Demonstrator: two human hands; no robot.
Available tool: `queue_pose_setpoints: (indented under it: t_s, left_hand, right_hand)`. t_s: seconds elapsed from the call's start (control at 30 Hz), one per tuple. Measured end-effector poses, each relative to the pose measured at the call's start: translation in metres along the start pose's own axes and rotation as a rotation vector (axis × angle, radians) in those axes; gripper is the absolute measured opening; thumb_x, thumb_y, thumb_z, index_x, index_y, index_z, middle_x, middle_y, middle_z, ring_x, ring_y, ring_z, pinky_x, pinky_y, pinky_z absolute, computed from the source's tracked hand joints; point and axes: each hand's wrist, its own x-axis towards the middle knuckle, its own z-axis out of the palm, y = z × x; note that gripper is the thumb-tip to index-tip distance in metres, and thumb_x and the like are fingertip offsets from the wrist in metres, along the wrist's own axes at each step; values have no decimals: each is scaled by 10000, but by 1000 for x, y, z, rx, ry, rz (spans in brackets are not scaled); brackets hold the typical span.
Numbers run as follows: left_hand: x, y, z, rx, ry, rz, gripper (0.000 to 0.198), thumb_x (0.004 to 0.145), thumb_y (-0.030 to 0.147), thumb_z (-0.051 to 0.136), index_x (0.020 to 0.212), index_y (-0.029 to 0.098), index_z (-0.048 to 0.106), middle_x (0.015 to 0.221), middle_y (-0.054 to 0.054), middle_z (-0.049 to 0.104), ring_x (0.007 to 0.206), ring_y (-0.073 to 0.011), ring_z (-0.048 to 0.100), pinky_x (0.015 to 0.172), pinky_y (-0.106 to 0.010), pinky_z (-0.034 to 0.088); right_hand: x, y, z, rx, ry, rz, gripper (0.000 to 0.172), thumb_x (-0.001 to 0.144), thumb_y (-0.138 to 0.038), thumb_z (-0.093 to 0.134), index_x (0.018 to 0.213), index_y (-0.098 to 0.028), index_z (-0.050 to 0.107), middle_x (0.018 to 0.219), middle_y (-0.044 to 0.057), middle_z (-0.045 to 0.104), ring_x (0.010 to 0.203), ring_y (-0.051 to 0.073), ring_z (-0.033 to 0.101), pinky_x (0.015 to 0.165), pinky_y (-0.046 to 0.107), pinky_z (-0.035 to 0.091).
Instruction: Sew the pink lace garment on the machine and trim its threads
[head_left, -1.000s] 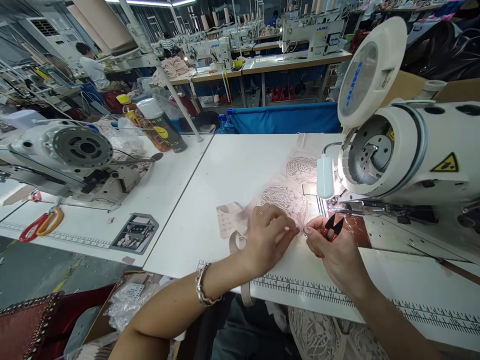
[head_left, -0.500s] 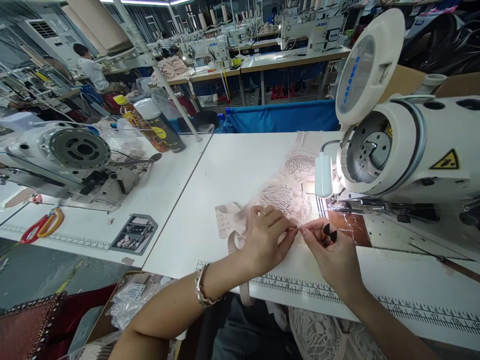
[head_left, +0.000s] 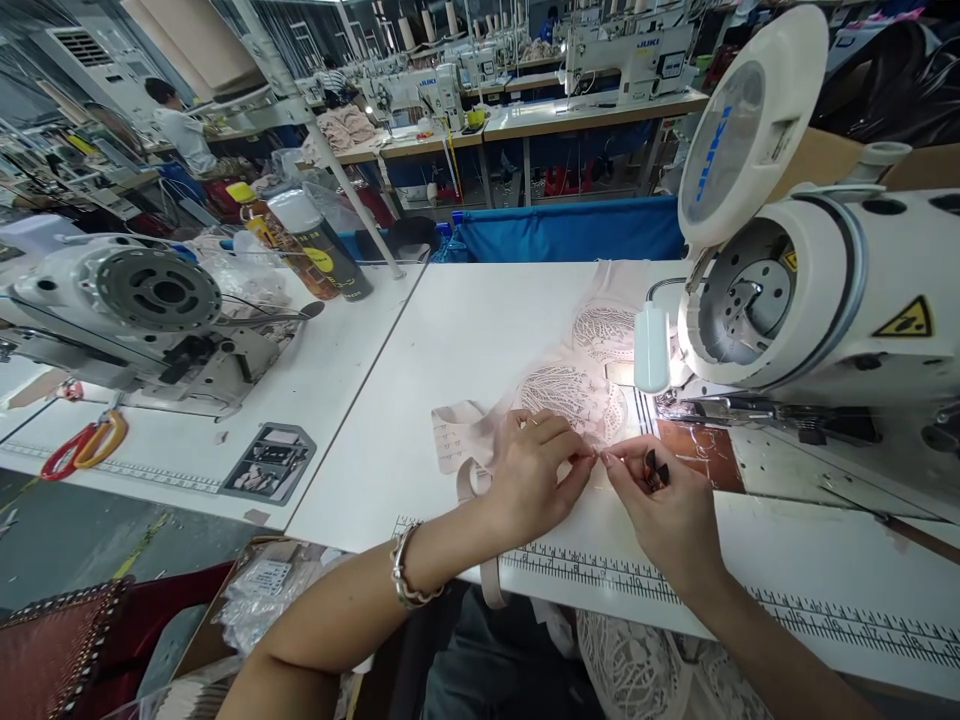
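On the white bench [head_left: 405,420], in front of the right-hand sewing machine [head_left: 810,300], lies one pale pink lace garment [head_left: 562,392], spread flat. Its far part reaches the lamp [head_left: 652,348] of that machine; its near edge is at the hands.

Left hand [head_left: 536,475]: thumb and forefinger are closed in a pinch on the near edge of the garment; the remaining fingers are bent. One ring and one bracelet [head_left: 409,568] are worn on this side.

Right hand [head_left: 664,505]: thumb and forefinger are pinched at the same edge, just beside the left fingertips. The other fingers are curled around one pair of small snips [head_left: 655,470], dark tips projecting. Any thread between the fingertips is too small to tell.

Containers: one cardboard box [head_left: 189,652], below the bench, holds clear plastic bags [head_left: 262,582]. Two containers stand tilted in view behind the left-hand sewing machine [head_left: 150,300]: one yellow-capped bottle [head_left: 294,258] and one white-capped spray can [head_left: 334,262]. The contents of the spray can are hidden.

Count, near bench: two sewing machines; one pair of scissors [head_left: 66,455] with red and orange handles.
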Motion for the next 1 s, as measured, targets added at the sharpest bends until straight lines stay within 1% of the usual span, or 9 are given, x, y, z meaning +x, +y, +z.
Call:
queue_pose_setpoints:
  t_s: [0.1,0.17,0.23,0.27,0.33,0.4,0.57,0.77,1.0]
  left_hand:
    - [1,0,-1,-57,16,-26,144,935,180,570,802,182,625,758,-9,647,758,-159,602,791,-359,436]
    - [3,-2,-1,-141,44,-46,73,926,170,569,915,169,641,884,-53,665,860,-182,614,799,-354,472]
    - [4,-4,-1,-250,28,-62,107,922,188,587,1004,158,649,994,-96,665,964,-206,608,805,-346,500]
    - [5,-5,-1,-304,-2,-77,99,920,205,604,992,162,657,985,-94,669,955,-203,608,794,-336,504]
    - [7,-5,-2,-398,-76,-147,74,916,228,633,877,176,669,849,-48,669,828,-171,602,734,-303,488]
    - [8,-4,-4,-472,-127,-250,146,912,232,636,779,176,653,725,-9,633,705,-135,561,663,-272,451]
    - [9,0,-9,-610,-214,-402,167,905,266,619,776,162,638,722,-8,619,682,-115,532,633,-248,424]
    - [11,0,-13,-759,-181,-437,177,918,282,595,785,165,599,734,-10,599,684,-113,541,672,-259,455]
    - [12,2,-13,-826,-172,-537,165,883,300,651,800,159,629,710,1,574,666,-106,516,642,-255,428]
  right_hand:
    - [1,0,-1,26,-9,35,201,862,-363,637,718,-223,631,512,-64,423,457,111,403,454,245,354]
    - [3,1,-3,71,-35,90,212,862,-386,635,735,-217,643,539,-49,469,477,116,423,458,244,369]
    - [4,1,-4,118,-68,142,236,865,-415,629,748,-211,649,569,-35,500,494,121,436,463,247,382]
    - [5,2,-4,136,-81,160,247,865,-427,627,755,-208,651,580,-30,507,501,122,440,466,250,385]
    - [5,3,-4,154,-96,180,259,861,-444,628,773,-202,657,593,-27,514,510,125,447,473,255,386]
    - [5,3,-4,164,-100,192,265,856,-453,632,784,-198,656,588,-31,501,513,127,445,474,258,381]
    - [6,3,-6,199,-125,198,295,864,-478,621,768,-199,629,555,-55,420,495,120,398,460,258,346]
    - [8,4,-8,200,-238,137,283,908,-465,585,818,-203,637,607,-37,479,542,129,444,505,260,358]
    - [9,4,-9,224,-190,137,274,911,-409,552,727,-207,572,583,-57,399,516,111,371,485,249,303]
